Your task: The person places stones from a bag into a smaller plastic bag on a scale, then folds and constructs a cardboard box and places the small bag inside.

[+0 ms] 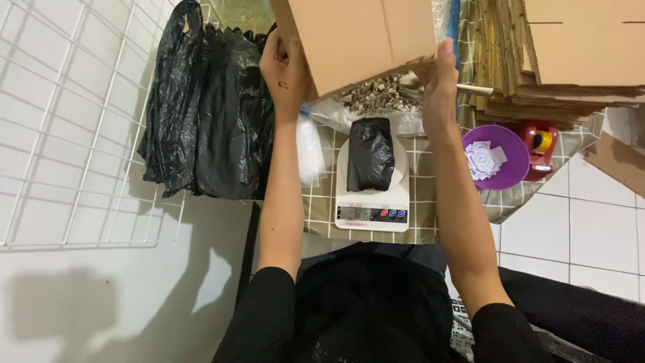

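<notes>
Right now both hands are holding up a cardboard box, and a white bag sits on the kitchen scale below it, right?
Not quite: the bag on the scale is black, not white, as the head view shows. The rest holds: the left hand and right hand hold up the cardboard box above it.

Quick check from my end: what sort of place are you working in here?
Probably a small home packing station. Both hands, left hand and right hand, hold a cardboard box above a digital scale carrying a black packet, beside stacked flat cardboard and a tape dispenser.
</notes>
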